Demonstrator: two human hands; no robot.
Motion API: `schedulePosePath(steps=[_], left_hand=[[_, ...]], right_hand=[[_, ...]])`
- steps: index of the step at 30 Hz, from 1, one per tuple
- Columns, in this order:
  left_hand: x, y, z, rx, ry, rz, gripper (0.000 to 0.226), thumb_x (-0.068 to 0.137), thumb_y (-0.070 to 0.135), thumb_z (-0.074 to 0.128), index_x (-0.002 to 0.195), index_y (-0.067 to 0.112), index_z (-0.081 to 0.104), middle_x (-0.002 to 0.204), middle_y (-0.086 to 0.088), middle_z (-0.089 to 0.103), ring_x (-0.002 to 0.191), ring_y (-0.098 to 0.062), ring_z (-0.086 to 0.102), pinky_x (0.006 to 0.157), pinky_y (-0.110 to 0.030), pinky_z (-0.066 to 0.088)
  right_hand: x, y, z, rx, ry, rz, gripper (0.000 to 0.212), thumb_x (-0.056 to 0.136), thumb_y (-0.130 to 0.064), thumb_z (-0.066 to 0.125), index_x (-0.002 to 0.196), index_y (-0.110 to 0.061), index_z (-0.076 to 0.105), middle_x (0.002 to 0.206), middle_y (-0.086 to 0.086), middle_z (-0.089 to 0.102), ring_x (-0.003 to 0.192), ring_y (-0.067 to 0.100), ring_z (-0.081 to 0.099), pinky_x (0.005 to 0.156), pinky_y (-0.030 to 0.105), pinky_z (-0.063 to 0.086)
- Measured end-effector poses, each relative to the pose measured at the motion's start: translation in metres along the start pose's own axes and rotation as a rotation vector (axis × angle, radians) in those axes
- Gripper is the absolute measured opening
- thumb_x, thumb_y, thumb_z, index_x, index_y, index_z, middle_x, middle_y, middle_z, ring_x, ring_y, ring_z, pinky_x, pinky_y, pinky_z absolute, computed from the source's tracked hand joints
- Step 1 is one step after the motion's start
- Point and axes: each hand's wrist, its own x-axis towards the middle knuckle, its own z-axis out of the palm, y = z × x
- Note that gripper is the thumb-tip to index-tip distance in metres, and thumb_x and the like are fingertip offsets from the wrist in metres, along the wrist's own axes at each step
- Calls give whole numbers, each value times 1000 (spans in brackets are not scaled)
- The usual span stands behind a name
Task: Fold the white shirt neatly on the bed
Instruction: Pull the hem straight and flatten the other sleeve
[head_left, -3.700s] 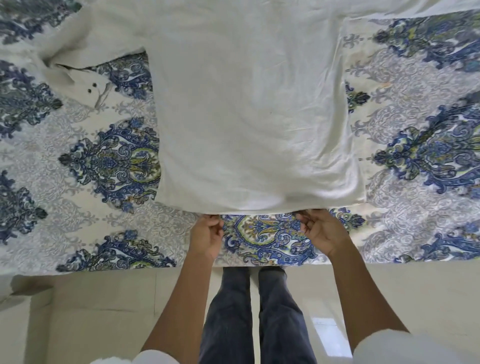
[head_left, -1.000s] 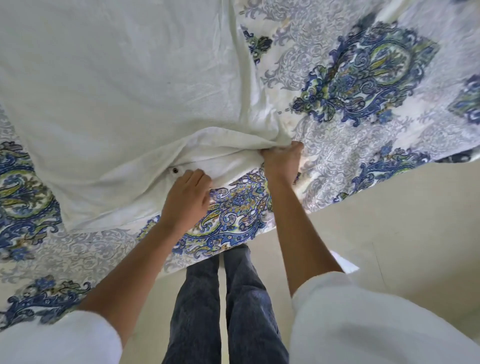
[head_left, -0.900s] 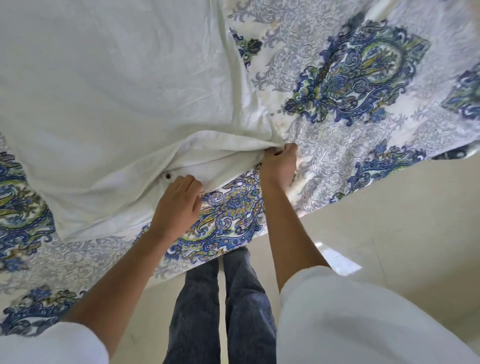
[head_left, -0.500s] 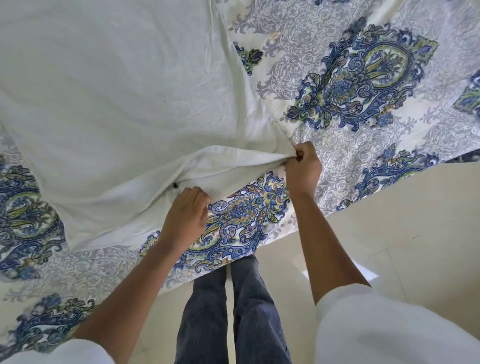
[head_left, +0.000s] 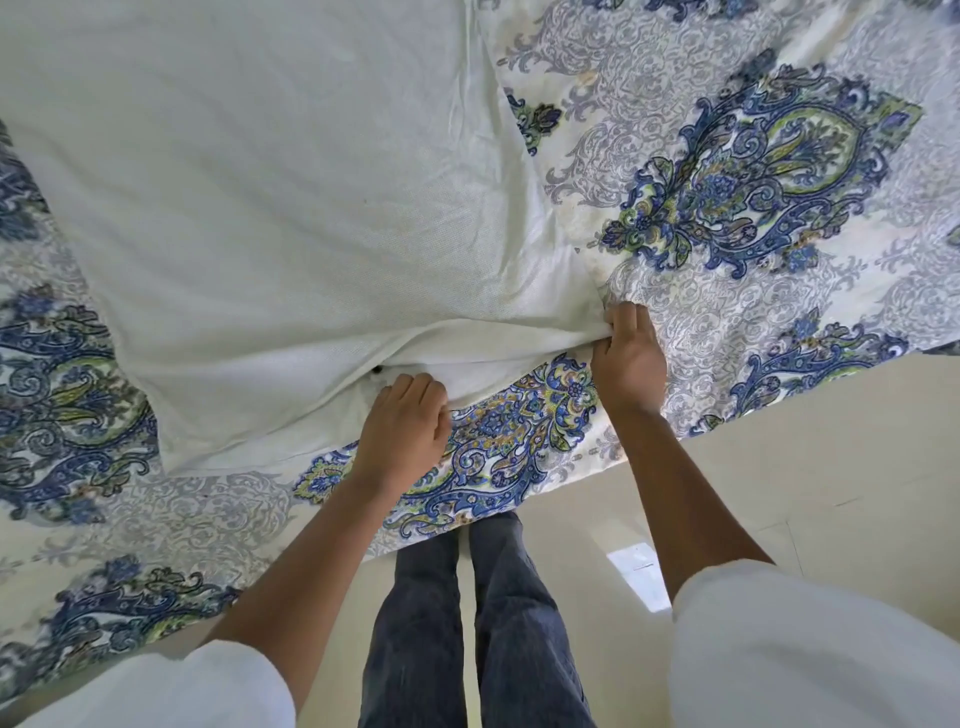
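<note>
Starting at our right hand (head_left: 628, 358): its fingers and thumb are pinched on the near-right corner of the white shirt (head_left: 285, 208), pulling the top layer of the hem taut and a little up. Just to the left of it our left hand (head_left: 402, 426) has its fingers curled over the lower layer of the same hem, right beside a small dark button (head_left: 376, 370); it looks like a grip, though the fingertips are tucked out of sight. A few seconds back both hands were close together at the middle of a flat hem. Now they've spread apart and the two layers have opened, so the buttoned front shows underneath. Our guess is that we're squaring up the bottom edge before the first fold, so the actual folding hasn't started. Beyond both hands the shirt lies spread back-up over the patterned bedsheet (head_left: 727, 182), which carries on to the right of the right hand. No brand, label or writing readable anywhere, just the paisley print.
</note>
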Motion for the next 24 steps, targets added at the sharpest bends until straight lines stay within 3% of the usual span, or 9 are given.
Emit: schedulePosePath(steps=[2,4,9,13,15,18,24], left_hand=[[4,2,-5,-41,72,-18,19,80,20,58,90,5,53,80,-12,57,69,-29,55,56,-32,46],[-34,-25,-37,127,173,-206,31,82,23,53,106,4,50,93,-16,59,79,-31,54,63,-35,46],[-5,-33,-35,305,205,-317,42,77,18,48,118,9,51,117,-13,55,99,-27,42,77,-37,31],[16,-46,-46,209,114,-237,30,62,10,69,90,7,58,95,-11,60,90,-26,45,73,-34,27],[9,-57,-54,136,137,-218,30,60,4,74,84,6,56,86,-12,58,80,-29,53,70,-35,33],[-13,-70,-60,154,177,-253,23,63,1,69,82,3,55,80,-15,56,71,-31,55,62,-35,42],[-21,-66,-39,278,168,-150,19,69,6,51,88,7,52,85,-13,56,75,-30,51,62,-37,38]], right_hand=[[-2,1,-2,-34,19,-46,28,72,1,60,99,4,56,100,21,58,90,39,58,58,39,47],[-19,-42,12,44,-82,-203,32,68,-1,65,98,3,56,98,21,57,90,39,58,60,41,49],[0,-28,-7,-10,-56,-117,29,64,2,61,93,1,57,99,22,56,94,40,54,66,42,46],[6,-17,-13,-78,-16,-183,27,62,-2,49,87,-1,59,93,21,55,90,38,53,59,37,43],[4,-16,-11,-104,-1,-241,24,64,-6,44,83,-1,59,87,20,56,84,38,54,56,36,43],[1,-19,-9,-144,17,-304,15,66,1,51,78,-1,60,82,20,58,77,38,57,55,34,46],[0,-14,-5,-166,41,-234,15,71,6,53,83,2,62,83,21,59,79,39,57,51,33,44]])
